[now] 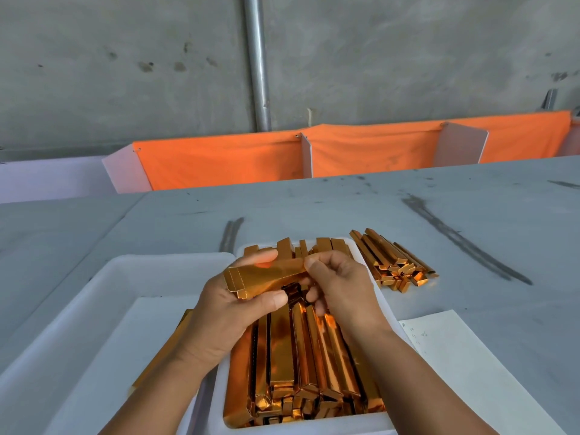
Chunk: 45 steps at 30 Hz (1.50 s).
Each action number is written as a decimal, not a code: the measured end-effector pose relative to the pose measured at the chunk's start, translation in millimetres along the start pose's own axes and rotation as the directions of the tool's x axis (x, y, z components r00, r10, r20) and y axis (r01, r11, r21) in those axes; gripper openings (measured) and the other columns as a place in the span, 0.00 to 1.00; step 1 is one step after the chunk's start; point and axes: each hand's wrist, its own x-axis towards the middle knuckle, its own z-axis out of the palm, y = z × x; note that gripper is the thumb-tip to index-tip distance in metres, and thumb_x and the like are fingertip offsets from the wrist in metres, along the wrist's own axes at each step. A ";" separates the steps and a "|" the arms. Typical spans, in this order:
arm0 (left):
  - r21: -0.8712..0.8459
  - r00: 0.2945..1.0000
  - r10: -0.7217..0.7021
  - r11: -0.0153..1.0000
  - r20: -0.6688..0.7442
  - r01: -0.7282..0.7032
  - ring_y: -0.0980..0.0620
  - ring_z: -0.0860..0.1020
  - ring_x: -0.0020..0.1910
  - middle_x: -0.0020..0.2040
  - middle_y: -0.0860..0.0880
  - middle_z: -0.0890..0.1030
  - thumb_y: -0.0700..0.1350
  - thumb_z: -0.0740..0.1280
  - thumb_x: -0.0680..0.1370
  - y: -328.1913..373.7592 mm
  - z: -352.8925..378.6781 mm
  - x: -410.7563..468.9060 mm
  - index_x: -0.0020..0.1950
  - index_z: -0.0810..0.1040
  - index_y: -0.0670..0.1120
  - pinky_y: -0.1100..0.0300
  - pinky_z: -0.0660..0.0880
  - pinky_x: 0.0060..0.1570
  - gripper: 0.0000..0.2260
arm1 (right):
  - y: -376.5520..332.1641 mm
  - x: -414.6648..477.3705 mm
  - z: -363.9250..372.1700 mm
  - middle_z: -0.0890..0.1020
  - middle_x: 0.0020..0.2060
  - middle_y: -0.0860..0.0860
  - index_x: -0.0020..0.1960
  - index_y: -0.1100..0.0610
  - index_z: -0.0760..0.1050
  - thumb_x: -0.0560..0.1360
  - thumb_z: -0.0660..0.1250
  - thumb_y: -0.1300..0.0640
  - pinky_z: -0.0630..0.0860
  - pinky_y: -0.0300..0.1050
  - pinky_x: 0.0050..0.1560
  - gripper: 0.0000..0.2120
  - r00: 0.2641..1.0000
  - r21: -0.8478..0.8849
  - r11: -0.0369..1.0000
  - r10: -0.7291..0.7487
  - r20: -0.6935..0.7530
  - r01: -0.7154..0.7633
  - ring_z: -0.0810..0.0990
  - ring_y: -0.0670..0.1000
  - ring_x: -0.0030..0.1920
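1. White plastic at far left: left tray (pixel 103 277). Sat on the grey table (pixel 78 227) and carried a blank paper (pixel 125 356) on its floor.
2. Next along, the left hand (pixel 226 315). Gripped the left end of the box, with thumb across the near face and fingers round the far one.
3. Far behind, an orange cloth (pixel 226 161). Hung along low white partitions at the table's back edge, below a grey pipe (pixel 259 73) on the concrete wall.
4. Between both hands, the box (pixel 266 276): gold foil, long, slim. Lay roughly level, lengthwise from left to right, in the air above the far half of the full tray.
5. Beneath the hands, the full tray (pixel 314 430), also white. Stood just beside the left tray and was packed with gold boxes (pixel 301 365) running near to far, some on top of others.
6. Then the right hand (pixel 342 290). Pinched the box's right end between thumb and forefinger, with the remaining fingers curled underneath. Could not tell whether those touched anything.
7. Right of the full tray's far corner, a pile (pixel 392 262) of gold boxes. Lay loose on the table, just beside the tray.
8. Furthest right and nearer, a note (pixel 464 365). Lay flat on the table by the right forearm and bore faint handwriting.
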 end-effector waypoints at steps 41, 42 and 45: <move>0.898 0.972 0.231 0.417 0.047 -0.142 0.57 0.66 0.25 0.31 0.58 0.65 0.64 0.54 0.75 -6.1 6.3 -5.7 0.44 0.71 0.50 0.72 0.55 0.27 0.19 | 6.0 -10.7 6.0 0.71 0.22 0.47 0.49 0.52 0.74 0.78 0.61 0.64 0.70 0.38 0.25 0.08 0.919 -0.214 0.941 -0.178 0.353 0.264 0.70 0.47 0.22; 0.897 0.971 0.233 0.417 0.054 -0.150 0.57 0.66 0.25 0.31 0.58 0.65 0.65 0.54 0.75 -5.7 6.2 -5.5 0.44 0.72 0.50 0.72 0.55 0.27 0.19 | 5.8 -10.2 5.6 0.71 0.23 0.48 0.47 0.53 0.74 0.77 0.60 0.63 0.69 0.38 0.25 0.07 0.921 -0.208 0.944 -0.173 0.348 0.256 0.70 0.47 0.22; 0.891 0.972 0.225 0.426 0.063 -0.156 0.58 0.69 0.27 0.33 0.58 0.68 0.66 0.53 0.75 -6.0 6.1 -5.2 0.47 0.73 0.50 0.72 0.58 0.29 0.21 | 4.1 -8.0 5.3 0.74 0.28 0.48 0.42 0.54 0.76 0.75 0.58 0.59 0.68 0.47 0.28 0.09 0.931 -0.192 0.941 -0.215 0.294 0.278 0.70 0.51 0.28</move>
